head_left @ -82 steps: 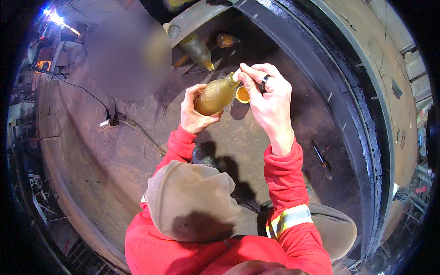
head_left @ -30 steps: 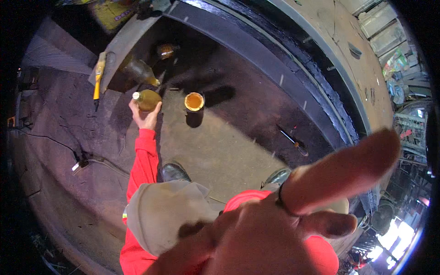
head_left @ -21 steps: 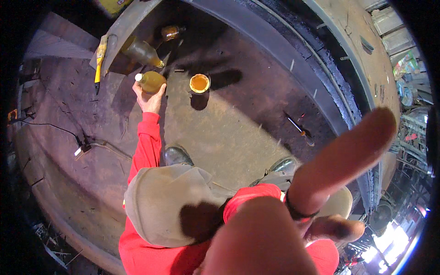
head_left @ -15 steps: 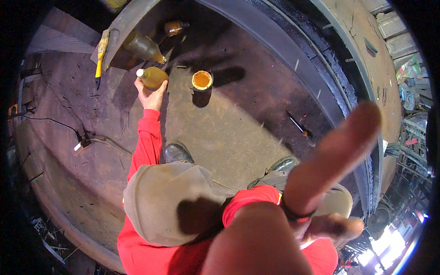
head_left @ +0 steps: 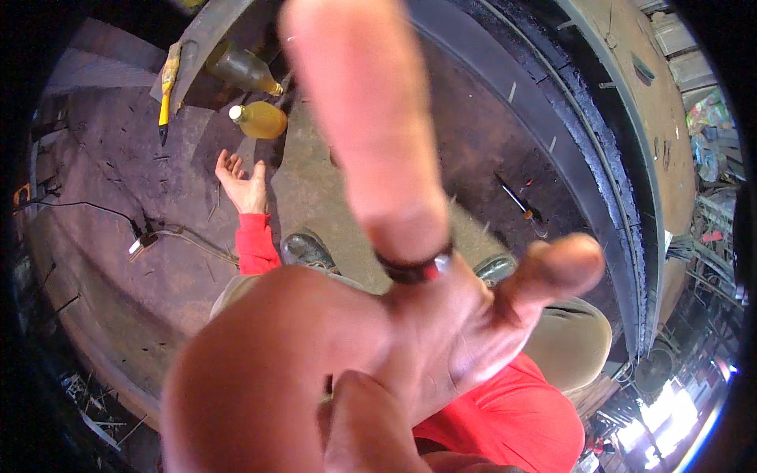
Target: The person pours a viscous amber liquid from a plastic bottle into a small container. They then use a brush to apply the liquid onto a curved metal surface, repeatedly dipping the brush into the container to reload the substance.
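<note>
A bottle of yellow liquid with a white cap (head_left: 262,121) lies or leans on the rusty floor at the upper left. Just short of it, my left hand (head_left: 244,185) is open, palm up and fingers loosely curled, holding nothing. Very near the camera, my right hand (head_left: 449,331) looms large and blurred. Its fingers spread apart, a dark ring circles one of them, and no held thing shows. Behind the capped bottle lies a larger clear bottle (head_left: 244,69). A yellow-handled paintbrush (head_left: 168,87) rests on a metal edge at the left.
A curved steel wall (head_left: 544,118) rises along the right. On the floor before it lies a thin tool with an orange handle (head_left: 516,199). A black cable (head_left: 87,205) runs to a white connector (head_left: 136,246) at the left. My boot (head_left: 306,249) stands on the floor.
My left hand has let go of the capped bottle and drawn back toward me. My right hand has swung left and up across the view, now covering the cup of orange liquid.
</note>
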The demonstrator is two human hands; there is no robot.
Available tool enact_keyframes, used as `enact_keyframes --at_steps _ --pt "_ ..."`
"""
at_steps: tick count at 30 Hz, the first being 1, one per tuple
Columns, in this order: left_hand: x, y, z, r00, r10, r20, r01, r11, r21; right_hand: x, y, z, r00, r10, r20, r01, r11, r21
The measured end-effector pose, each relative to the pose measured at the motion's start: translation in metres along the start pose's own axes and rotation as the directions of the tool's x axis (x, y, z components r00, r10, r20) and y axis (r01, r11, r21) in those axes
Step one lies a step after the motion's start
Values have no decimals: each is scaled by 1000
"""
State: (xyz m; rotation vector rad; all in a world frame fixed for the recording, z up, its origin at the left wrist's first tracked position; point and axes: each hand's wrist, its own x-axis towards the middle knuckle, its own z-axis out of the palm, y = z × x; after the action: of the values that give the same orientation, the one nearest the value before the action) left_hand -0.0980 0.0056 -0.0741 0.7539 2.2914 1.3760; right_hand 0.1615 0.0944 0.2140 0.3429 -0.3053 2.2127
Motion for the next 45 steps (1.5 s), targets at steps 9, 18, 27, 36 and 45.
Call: enact_keyframes --at_steps 9,18,27,36,45 --pt "-2 10 -20 989 -62 -131 31 974 -223 -3 0 17 998 7 56 -10 998 54" --pt "25 46 -59 923 88 -374 -178 960 -214 11 -28 -91 796 -520 -309 112 629 -769" --pt "89 133 -90 761 647 -37 -496 618 610 -76 -38 -233 590 -582 -560 -589 165 -791" --pt "115 130 -76 874 476 102 -402 587 703 -73 35 -270 842 -427 -329 -530 -538 -656" --pt "121 122 -75 778 628 -37 -492 644 586 -68 36 -295 795 -547 -265 -556 -480 -679"
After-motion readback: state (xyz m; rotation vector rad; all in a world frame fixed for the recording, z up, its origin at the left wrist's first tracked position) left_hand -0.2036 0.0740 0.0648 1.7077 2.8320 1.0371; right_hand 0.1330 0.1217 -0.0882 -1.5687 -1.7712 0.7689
